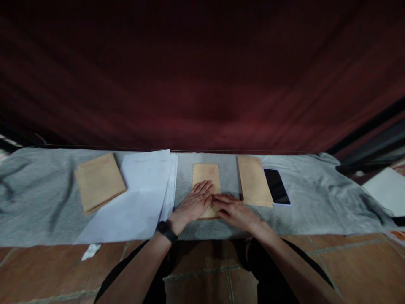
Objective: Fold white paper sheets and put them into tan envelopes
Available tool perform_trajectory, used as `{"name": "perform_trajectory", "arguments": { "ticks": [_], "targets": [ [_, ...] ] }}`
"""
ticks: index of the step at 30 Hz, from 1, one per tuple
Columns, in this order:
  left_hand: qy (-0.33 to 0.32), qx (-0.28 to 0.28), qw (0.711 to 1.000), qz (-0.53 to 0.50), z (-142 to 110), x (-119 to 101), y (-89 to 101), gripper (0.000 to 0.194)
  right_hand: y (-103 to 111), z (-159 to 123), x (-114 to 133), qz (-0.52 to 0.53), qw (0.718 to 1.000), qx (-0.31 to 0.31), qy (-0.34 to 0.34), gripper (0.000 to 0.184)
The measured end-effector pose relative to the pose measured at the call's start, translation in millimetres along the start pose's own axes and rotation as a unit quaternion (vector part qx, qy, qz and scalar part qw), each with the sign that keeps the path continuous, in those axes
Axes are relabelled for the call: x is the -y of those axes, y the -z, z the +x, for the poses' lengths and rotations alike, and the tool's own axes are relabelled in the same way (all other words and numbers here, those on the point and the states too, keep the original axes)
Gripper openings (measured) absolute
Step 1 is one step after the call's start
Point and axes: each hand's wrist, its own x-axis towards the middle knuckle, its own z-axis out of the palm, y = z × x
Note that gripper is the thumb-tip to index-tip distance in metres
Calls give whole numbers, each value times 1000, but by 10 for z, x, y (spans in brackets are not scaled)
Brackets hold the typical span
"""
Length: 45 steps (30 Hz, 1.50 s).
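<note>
A brown paper envelope with faint reddish print near its upper right lies in front of me on the grey cloth. Flat across its middle rests my left hand, fingers stretched out, a dark band on the wrist. My right hand lies over the envelope's right side, its fingers extended and slightly bent, the tips close to my left thumb. Both hands cover much of the envelope's lower half. To the right is another brown envelope stack, just beyond my right hand.
White paper sheets lie left of centre, partly under a pile of brown envelopes. A dark-screened phone touches the right-hand stack. Behind the grey cloth hangs a dark red curtain. A crumpled white scrap is on the tiled floor.
</note>
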Motion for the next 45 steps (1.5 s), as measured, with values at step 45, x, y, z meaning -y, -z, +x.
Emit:
{"name": "perform_trajectory", "arguments": {
  "ticks": [45],
  "targets": [
    [-14,14,999,-33,-283,-83,-41,60,88,-58,32,71,996,2,58,29]
  ]
}}
